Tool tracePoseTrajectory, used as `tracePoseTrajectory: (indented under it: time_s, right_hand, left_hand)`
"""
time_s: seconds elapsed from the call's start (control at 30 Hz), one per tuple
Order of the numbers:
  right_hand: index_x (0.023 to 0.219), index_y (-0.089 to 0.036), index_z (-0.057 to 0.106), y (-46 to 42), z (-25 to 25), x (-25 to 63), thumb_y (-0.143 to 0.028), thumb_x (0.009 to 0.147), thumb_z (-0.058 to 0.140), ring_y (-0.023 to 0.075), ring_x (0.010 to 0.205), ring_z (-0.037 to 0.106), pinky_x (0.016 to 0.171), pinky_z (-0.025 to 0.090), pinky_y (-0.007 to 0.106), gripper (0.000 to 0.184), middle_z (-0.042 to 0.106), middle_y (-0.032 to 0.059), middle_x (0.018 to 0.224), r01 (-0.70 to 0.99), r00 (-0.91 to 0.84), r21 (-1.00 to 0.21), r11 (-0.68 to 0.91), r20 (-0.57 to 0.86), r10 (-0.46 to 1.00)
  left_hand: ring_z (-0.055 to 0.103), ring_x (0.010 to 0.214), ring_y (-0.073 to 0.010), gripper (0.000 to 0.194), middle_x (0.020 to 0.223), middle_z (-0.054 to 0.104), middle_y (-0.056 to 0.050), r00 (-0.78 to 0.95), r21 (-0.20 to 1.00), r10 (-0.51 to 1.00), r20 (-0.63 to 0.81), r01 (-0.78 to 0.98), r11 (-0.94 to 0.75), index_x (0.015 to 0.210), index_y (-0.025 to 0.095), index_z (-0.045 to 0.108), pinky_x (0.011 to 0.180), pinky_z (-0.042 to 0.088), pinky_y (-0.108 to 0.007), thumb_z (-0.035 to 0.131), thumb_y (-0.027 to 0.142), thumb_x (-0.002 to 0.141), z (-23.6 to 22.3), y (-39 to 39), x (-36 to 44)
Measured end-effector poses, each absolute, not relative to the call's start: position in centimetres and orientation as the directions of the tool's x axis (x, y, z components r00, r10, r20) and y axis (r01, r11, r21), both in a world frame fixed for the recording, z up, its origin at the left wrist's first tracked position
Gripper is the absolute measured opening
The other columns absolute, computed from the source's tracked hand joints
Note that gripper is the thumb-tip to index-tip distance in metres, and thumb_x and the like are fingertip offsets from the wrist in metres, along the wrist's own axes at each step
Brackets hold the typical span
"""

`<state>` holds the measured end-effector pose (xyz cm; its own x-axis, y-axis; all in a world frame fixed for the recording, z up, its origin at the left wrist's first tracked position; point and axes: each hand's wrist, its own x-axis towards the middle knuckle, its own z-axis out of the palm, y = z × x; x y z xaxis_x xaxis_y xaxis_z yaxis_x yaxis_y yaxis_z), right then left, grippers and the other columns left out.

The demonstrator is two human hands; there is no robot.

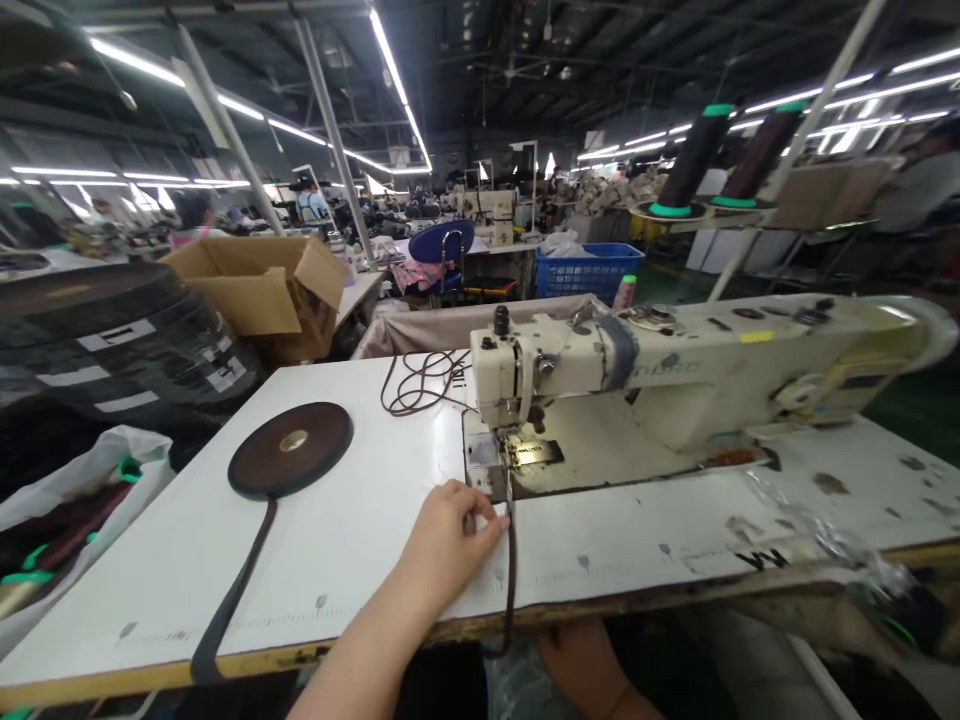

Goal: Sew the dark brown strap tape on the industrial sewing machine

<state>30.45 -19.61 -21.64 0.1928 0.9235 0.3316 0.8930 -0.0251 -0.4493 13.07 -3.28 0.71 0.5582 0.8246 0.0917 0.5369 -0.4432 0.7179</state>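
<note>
My left hand (450, 535) rests on the white table (337, 540), fingers curled and pinched on a narrow dark brown strap (511, 570) that runs from under the needle of a cream sewing machine (675, 375) down over the front edge. My right hand (581, 665) is below the table edge, close to where the strap hangs; its fingers are hidden. A flat roll of dark brown tape (291, 450) lies to the left, its loose end (225, 610) trailing off the table front. A loop of thin brown cord (420, 385) lies behind the machine head.
Black rolls of material (112, 350) and an open cardboard box (259, 285) stand at the left. A white bag (75, 490) sits beside the table. Two dark thread cones (694, 160) stand on a rack behind. A blue crate (589, 270), a blue chair and other workers are farther back.
</note>
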Motion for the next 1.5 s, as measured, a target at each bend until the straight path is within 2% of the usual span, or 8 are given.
tracePoseTrajectory:
  time_s: [0.07,0.2,0.33,0.53,0.7,1.07,1.37,1.5]
  right_hand:
    - [0.129,-0.027,0.075,-19.5,-21.2,30.0,-0.025,0.091,0.064,0.0338,0.136,0.062,0.115,0.054,0.054,0.04,0.075,0.0099,0.136,0.878,0.185,-0.475,-0.052,0.237,0.954]
    - [0.141,-0.023,0.069,-19.0,-19.0,29.2,-0.024,0.093,0.058,0.0357,0.14,0.06,0.124,0.042,0.059,0.05,0.069,0.0132,0.144,0.82,0.186,-0.557,-0.131,0.043,0.982]
    - [0.14,-0.021,0.07,-19.0,-17.4,29.0,-0.019,0.091,0.057,0.036,0.14,0.059,0.124,0.042,0.059,0.051,0.067,0.0127,0.146,0.79,0.176,-0.6,-0.127,0.022,0.984]
    - [0.13,-0.021,0.076,-19.0,-16.3,28.9,-0.015,0.087,0.055,0.0357,0.138,0.061,0.121,0.046,0.057,0.048,0.072,0.0119,0.139,0.789,0.188,-0.6,-0.136,0.025,0.982]
    - [0.128,-0.013,0.077,-18.9,-15.4,29.0,-0.014,0.086,0.054,0.0386,0.132,0.065,0.116,0.049,0.057,0.048,0.075,0.0178,0.133,0.778,0.196,-0.61,-0.151,0.007,0.98]
    - [0.118,-0.016,0.081,-19.2,-14.6,28.9,-0.014,0.084,0.056,0.0378,0.123,0.07,0.112,0.052,0.053,0.042,0.078,0.0165,0.126,0.732,0.216,-0.665,-0.147,0.022,0.976]
    - [0.117,-0.017,0.08,-19.3,-15.1,28.8,-0.014,0.083,0.057,0.0365,0.125,0.068,0.113,0.05,0.053,0.041,0.078,0.016,0.126,0.705,0.226,-0.699,-0.12,0.061,0.972]
    - [0.124,-0.02,0.078,-19.3,-14.9,28.7,-0.013,0.083,0.057,0.0354,0.129,0.066,0.116,0.047,0.053,0.047,0.076,0.0139,0.132,0.689,0.235,-0.718,-0.101,0.089,0.968]
  left_hand:
    - [0.061,0.09,-0.0267,0.019,0.088,0.064,-0.007,0.529,0.662,0.836,0.143,0.577,-0.478,0.08,0.02,0.071,0.085,0.047,-0.04,0.071,0.038,0.086,0.5,-5.2,13.1]
    - [0.061,0.092,-0.0284,0.022,0.086,0.063,-0.007,0.498,0.61,0.852,0.165,0.627,-0.484,0.076,0.021,0.067,0.085,0.047,-0.041,0.068,0.039,0.088,1.1,-7.0,13.9]
    - [0.062,0.089,-0.0274,0.021,0.083,0.063,-0.007,0.494,0.557,0.855,0.157,0.67,-0.49,0.07,0.022,0.062,0.084,0.047,-0.04,0.062,0.03,0.089,1.5,-7.1,15.0]
    - [0.064,0.087,-0.0263,0.018,0.087,0.064,-0.008,0.49,0.463,0.855,0.169,0.726,-0.508,0.074,0.021,0.063,0.081,0.045,-0.038,0.053,0.019,0.089,1.5,-7.1,15.3]
    - [0.059,0.079,-0.021,0.014,0.082,0.058,-0.002,0.502,0.547,0.853,0.144,0.678,-0.491,0.075,0.022,0.058,0.073,0.04,-0.034,0.051,0.019,0.087,1.9,-7.6,14.5]
    - [0.052,0.069,-0.0183,0.015,0.069,0.05,0.002,0.529,0.745,0.843,0.093,0.525,-0.412,0.07,0.024,0.049,0.064,0.039,-0.028,0.052,0.029,0.084,1.0,-9.4,11.8]
    - [0.062,0.073,-0.0209,0.025,0.077,0.065,-0.003,0.576,0.71,0.801,0.166,0.494,-0.502,0.08,0.023,0.068,0.067,0.048,-0.029,0.056,0.041,0.094,0.9,-10.9,10.0]
    - [0.062,0.077,-0.0213,0.031,0.079,0.064,-0.003,0.547,0.722,0.821,0.166,0.499,-0.478,0.083,0.023,0.069,0.07,0.048,-0.029,0.054,0.045,0.098,1.0,-11.6,9.5]
